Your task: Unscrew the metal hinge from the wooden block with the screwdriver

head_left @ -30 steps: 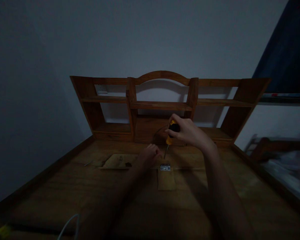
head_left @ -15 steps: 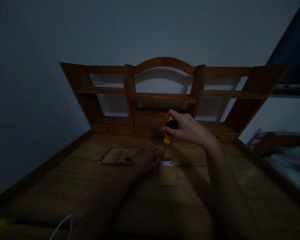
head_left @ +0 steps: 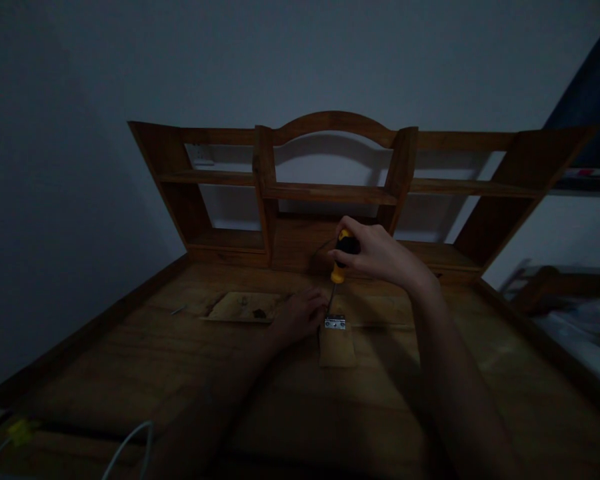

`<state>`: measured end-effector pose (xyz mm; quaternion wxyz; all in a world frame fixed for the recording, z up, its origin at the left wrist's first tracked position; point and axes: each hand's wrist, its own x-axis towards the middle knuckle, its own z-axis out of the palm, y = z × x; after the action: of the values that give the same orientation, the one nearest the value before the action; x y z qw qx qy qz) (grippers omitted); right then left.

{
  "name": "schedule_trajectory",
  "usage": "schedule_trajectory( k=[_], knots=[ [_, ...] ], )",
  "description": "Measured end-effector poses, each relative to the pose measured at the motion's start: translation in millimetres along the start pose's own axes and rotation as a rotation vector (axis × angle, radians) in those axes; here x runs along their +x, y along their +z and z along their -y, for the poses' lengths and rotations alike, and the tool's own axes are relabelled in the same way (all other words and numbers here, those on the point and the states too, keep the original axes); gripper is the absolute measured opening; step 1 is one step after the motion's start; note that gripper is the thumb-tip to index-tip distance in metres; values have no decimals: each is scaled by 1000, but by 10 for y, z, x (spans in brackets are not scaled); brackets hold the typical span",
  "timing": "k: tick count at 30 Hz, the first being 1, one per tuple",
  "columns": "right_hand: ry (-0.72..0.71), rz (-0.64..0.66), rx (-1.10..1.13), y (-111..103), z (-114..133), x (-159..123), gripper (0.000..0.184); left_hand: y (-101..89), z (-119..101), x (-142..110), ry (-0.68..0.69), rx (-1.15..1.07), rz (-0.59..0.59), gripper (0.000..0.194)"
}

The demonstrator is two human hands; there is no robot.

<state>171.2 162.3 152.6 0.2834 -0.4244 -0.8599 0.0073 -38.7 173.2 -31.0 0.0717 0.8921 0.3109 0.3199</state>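
My right hand (head_left: 375, 252) is wrapped round the yellow and black handle of a screwdriver (head_left: 337, 275), whose shaft slants down. Its tip meets the left end of a small silver metal hinge (head_left: 335, 323). The hinge lies at the far edge of a short pale wooden piece (head_left: 337, 350), against a longer board (head_left: 385, 309) behind it. With its fingers curled, my left hand (head_left: 300, 315) rests on the longer board, fingertips close beside the screwdriver tip. What those fingers pinch is hidden in the dim light. The board's broken-looking left end (head_left: 240, 307) shows beyond the left hand.
A wooden shelf unit (head_left: 330, 193) stands at the back of the wooden desktop (head_left: 145, 360). A small thin metal piece (head_left: 179, 310) lies to the left. At the lower left are a white cable (head_left: 130, 440) and a yellow object (head_left: 21, 431).
The whole view has shifted slightly. Both hands, the screwdriver and the hinge keep nearly the same arrangement, with the screwdriver tip still at the hinge's left end.
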Motion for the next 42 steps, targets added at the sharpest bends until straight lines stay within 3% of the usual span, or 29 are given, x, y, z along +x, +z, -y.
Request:
schedule_trajectory(
  k=[29,42],
  knots=[
    [0,14,35,80,-9,37,23,19,53,2,-16,2,5,17],
    [11,-36,-175,279,206,76,38,-9,175,7,-210,-55,-216,21]
  ],
)
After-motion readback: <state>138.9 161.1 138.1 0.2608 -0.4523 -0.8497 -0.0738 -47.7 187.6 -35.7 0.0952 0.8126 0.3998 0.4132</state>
